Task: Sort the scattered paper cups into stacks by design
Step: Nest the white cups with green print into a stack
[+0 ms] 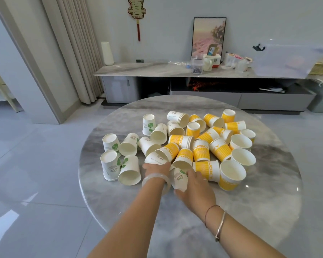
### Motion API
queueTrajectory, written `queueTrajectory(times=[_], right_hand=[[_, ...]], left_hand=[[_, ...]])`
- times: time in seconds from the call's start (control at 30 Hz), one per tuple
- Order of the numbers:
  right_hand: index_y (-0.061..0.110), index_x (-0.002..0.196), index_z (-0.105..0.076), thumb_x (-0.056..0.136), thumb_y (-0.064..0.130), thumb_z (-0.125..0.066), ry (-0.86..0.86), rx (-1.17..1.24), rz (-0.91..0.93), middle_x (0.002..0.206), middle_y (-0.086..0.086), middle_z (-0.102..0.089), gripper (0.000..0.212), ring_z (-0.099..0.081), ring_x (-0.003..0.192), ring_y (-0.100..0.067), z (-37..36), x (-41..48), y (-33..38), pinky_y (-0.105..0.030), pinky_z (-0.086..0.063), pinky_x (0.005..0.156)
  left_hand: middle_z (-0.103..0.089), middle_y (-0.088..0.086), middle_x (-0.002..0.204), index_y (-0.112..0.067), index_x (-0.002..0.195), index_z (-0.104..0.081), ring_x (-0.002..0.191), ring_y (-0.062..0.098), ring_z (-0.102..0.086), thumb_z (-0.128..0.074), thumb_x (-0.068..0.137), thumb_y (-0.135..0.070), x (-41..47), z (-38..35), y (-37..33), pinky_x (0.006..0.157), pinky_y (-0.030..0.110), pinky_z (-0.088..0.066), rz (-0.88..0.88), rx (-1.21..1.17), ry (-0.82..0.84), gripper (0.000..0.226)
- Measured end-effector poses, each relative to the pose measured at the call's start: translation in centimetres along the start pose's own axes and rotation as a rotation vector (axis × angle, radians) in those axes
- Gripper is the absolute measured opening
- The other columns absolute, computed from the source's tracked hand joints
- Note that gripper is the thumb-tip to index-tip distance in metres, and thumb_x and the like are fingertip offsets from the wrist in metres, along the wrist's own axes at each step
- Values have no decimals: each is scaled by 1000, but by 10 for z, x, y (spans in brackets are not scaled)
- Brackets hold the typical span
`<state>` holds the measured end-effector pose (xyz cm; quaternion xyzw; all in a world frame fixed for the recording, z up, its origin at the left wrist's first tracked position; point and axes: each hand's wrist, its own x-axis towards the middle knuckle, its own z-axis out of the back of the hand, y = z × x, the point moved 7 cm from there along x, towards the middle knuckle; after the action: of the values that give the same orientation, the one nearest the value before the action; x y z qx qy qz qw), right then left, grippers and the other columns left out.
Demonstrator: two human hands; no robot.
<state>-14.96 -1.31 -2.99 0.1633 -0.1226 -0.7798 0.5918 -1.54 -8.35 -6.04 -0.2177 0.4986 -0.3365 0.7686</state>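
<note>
Several paper cups lie scattered on a round grey marble table [250, 211]. White cups with green leaf prints [111, 165] sit mostly on the left, some upside down, some on their sides. Yellow striped "LUCKY" cups [200, 150] crowd the right and middle. My right hand [196, 189] is wrapped around a white green-leaf cup [179, 178] near the front of the pile. My left hand [157, 169], with a pale bangle on the wrist, has its fingers on another white cup [156, 158] lying on its side; how firm that grip is stays hidden.
The table's near part [175, 229] and far rim [175, 103] carry no cups. Beyond stands a low TV cabinet [138, 69] with boxes, a mug and a framed picture [208, 37]. Glossy tiled floor [35, 183] surrounds the table; a curtain [73, 49] hangs at the left.
</note>
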Motion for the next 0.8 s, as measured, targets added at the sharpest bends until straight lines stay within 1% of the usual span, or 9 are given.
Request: queueTrajectory(times=[0.1, 0.2, 0.33, 0.43, 0.47, 0.57, 0.67, 0.73, 0.8], right_hand=[[18, 127, -35, 79, 49, -61, -3, 6, -15, 126, -7, -47, 63, -49, 115, -31, -6, 0, -3, -36, -44, 88], [18, 127, -35, 77, 49, -63, 5, 22, -25, 126, -6, -47, 65, -48, 115, -29, -8, 0, -5, -36, -45, 89], [16, 127, -37, 73, 42, -68, 50, 85, -52, 129, -6, -46, 67, -47, 118, -29, -11, 1, -13, -38, -46, 93], [16, 118, -39, 70, 39, -70, 73, 255, -126, 121, -7, -52, 62, -54, 108, -29, -6, -1, -23, -38, -51, 84], [17, 113, -38, 69, 41, -70, 77, 306, -144, 116, -6, -53, 59, -56, 102, -29, -4, -2, -26, -38, -52, 79], [25, 103, -31, 67, 46, -69, 58, 363, -121, 105, -1, -51, 56, -56, 87, -24, 11, -6, -28, -30, -46, 64], [37, 102, -28, 67, 47, -70, 8, 371, 12, 108, 5, -41, 55, -48, 88, -16, 34, -14, -20, -18, -34, 52], [45, 101, -32, 66, 46, -71, -28, 416, 114, 110, 8, -40, 52, -45, 93, -13, 48, -20, -10, -16, -34, 58], [48, 105, -37, 67, 44, -72, -67, 465, 190, 112, 8, -42, 52, -45, 98, -11, 57, -24, 0, -22, -37, 68]], left_hand=[[-47, 7, 96, -6, 123, -23, 78, 27, -42, -66, 73, -35, 0, 1, 4, 72, 35, -36, 17, -86, 14, 71], [-39, 4, 76, -5, 125, -25, 72, 24, -40, -68, 72, -35, 1, 3, 5, 71, 36, -35, 17, -143, 19, 75], [-49, 7, 103, -5, 129, -30, 87, 27, -45, -71, 68, -39, -1, 6, 7, 77, 36, -36, -22, -177, 49, 81], [-59, 12, 114, -7, 129, -41, 98, 31, -60, -72, 57, -43, -5, 6, 9, 89, 40, -51, -33, -280, 149, 87], [-61, 15, 114, -8, 128, -44, 97, 32, -62, -72, 54, -44, -6, 6, 11, 87, 41, -54, -16, -331, 179, 86], [-65, 14, 99, -12, 112, -57, 78, 27, -64, -77, 56, -38, -12, 5, 14, 61, 34, -57, 63, -548, 302, 65], [-63, 12, 79, -13, 92, -63, 68, 25, -61, -77, 58, -30, -21, 5, 15, 54, 31, -53, 107, -673, 403, 40], [-63, 13, 87, -12, 92, -62, 72, 26, -61, -77, 61, -26, -29, 5, 15, 56, 34, -54, 121, -726, 437, 37], [-63, 15, 92, -10, 96, -61, 75, 28, -62, -77, 65, -26, -42, 2, 16, 55, 35, -57, 152, -775, 480, 38]])
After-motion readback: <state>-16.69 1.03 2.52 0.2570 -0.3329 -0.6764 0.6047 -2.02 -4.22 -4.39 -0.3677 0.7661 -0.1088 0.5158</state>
